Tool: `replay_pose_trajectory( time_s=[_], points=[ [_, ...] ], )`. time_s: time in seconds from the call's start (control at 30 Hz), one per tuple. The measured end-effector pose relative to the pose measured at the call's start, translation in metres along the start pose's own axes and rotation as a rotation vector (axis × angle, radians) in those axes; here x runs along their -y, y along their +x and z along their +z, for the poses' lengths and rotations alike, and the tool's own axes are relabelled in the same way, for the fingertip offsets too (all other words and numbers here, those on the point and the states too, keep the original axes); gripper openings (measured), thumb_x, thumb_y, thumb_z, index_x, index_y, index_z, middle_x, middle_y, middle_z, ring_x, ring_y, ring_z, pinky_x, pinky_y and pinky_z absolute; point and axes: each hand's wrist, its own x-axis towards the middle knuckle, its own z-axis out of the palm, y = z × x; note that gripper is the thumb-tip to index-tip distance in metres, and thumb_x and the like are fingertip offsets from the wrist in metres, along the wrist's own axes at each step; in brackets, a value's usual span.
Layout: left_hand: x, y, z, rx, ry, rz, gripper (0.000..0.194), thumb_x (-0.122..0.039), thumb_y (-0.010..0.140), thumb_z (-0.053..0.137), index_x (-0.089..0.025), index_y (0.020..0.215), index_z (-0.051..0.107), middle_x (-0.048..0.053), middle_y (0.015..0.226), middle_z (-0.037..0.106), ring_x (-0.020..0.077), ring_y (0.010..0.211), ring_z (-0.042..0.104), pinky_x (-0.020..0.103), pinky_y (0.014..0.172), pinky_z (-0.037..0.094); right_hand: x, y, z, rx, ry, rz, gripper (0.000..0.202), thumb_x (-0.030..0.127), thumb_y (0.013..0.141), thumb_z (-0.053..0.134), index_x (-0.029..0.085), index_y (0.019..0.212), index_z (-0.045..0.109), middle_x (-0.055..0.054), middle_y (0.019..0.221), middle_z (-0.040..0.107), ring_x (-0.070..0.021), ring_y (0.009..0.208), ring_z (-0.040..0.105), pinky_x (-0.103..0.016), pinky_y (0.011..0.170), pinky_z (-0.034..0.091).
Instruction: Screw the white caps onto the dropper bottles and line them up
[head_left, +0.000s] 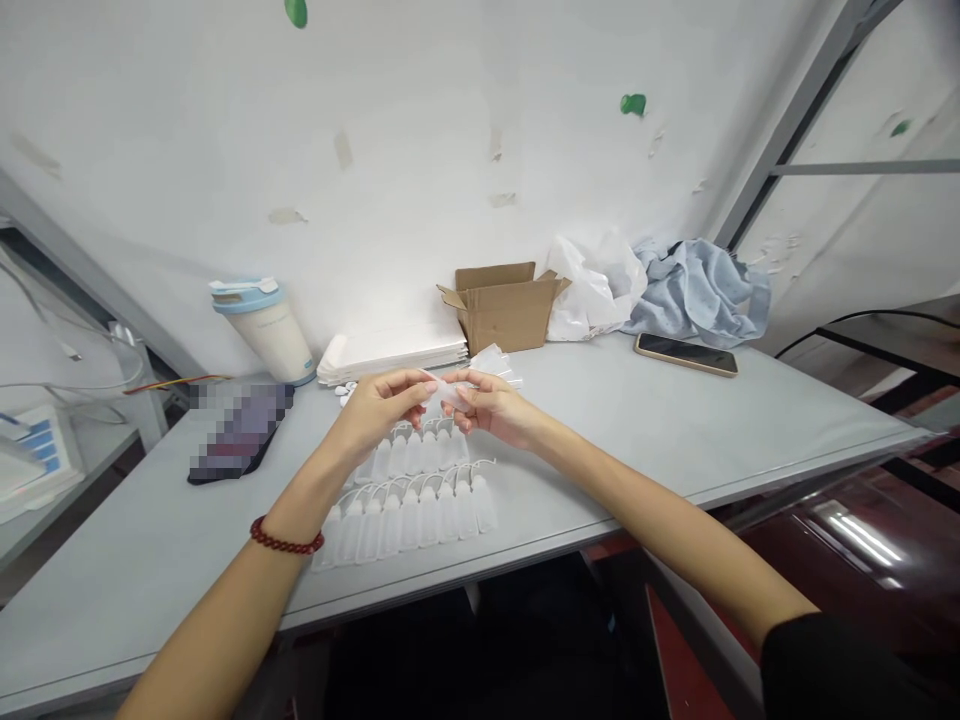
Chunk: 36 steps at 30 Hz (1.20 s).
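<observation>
Above the middle of the desk, my left hand [386, 402] and my right hand [495, 405] meet, fingers pinched on a small translucent white plastic piece [448, 393] between them. Its exact kind is partly hidden by the fingertips. Just below the hands lie two rows of translucent white tags with thin white cords; the front row [409, 520] is in full view, while my hands partly cover the back row [412, 453]. Beyond the right fingers rests a small pile of clear plastic pieces [493, 362]. Some small white parts [345, 392] show beside my left hand.
Along the wall stand a tumbler [266, 330], a stack of white envelopes [390, 352], an open cardboard box [510, 315], a white plastic bag [592, 290] and a blue cloth [697, 290]. A phone [686, 354] lies at right. A dark, blurred-out item [244, 432] lies at left.
</observation>
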Motion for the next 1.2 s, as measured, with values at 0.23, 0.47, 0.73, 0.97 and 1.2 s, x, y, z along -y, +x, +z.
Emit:
replay_pose_trajectory(
  time_s=[0.23, 0.47, 0.73, 0.97, 1.2],
  points=[
    [-0.006, -0.002, 0.003, 0.002, 0.102, 0.009, 0.028, -0.041, 0.072, 0.072, -0.017, 0.087, 0.069, -0.001, 0.067, 0.06, 0.0091, 0.053, 0.051, 0.022, 0.052, 0.044, -0.002, 0.0, 0.002, -0.005, 0.07, -0.013, 0.022, 0.027, 0.081, 0.064, 0.019, 0.099, 0.055, 0.0, 0.073, 0.063, -0.0085, 0.051, 0.05, -0.024, 0.054, 0.041],
    [-0.005, -0.002, 0.003, 0.032, 0.116, -0.005, 0.04, -0.039, 0.067, 0.076, -0.015, 0.098, 0.066, -0.001, 0.063, 0.062, 0.01, 0.052, 0.052, 0.023, 0.052, 0.045, -0.005, 0.001, 0.004, 0.004, 0.064, -0.051, 0.026, 0.034, 0.079, 0.069, 0.018, 0.096, 0.057, 0.001, 0.071, 0.061, -0.0082, 0.049, 0.049, -0.024, 0.052, 0.039],
    [-0.001, -0.001, 0.003, 0.02, -0.111, -0.006, 0.028, -0.038, 0.073, 0.072, -0.014, 0.087, 0.07, 0.003, 0.075, 0.063, 0.0103, 0.062, 0.053, 0.021, 0.054, 0.045, -0.003, 0.002, 0.004, 0.031, 0.059, -0.055, 0.034, 0.04, 0.076, 0.072, 0.019, 0.097, 0.057, 0.0, 0.074, 0.062, -0.0073, 0.049, 0.048, -0.024, 0.053, 0.038],
    [-0.003, -0.001, 0.008, -0.004, 0.048, 0.083, 0.027, -0.04, 0.073, 0.071, -0.015, 0.081, 0.068, 0.0, 0.065, 0.061, 0.0085, 0.052, 0.05, 0.021, 0.052, 0.045, -0.001, -0.001, 0.006, 0.007, 0.025, -0.046, 0.041, 0.042, 0.072, 0.073, 0.019, 0.099, 0.053, 0.001, 0.07, 0.061, -0.0086, 0.048, 0.048, -0.025, 0.054, 0.038],
    [0.0, -0.001, 0.011, 0.021, 0.18, 0.131, 0.029, -0.041, 0.076, 0.066, -0.015, 0.086, 0.069, -0.001, 0.062, 0.059, 0.0091, 0.049, 0.052, 0.022, 0.049, 0.045, 0.003, -0.007, 0.016, -0.044, -0.093, -0.061, 0.035, 0.041, 0.077, 0.069, 0.022, 0.101, 0.052, 0.007, 0.061, 0.047, -0.0057, 0.046, 0.027, -0.02, 0.046, 0.025]
  ],
)
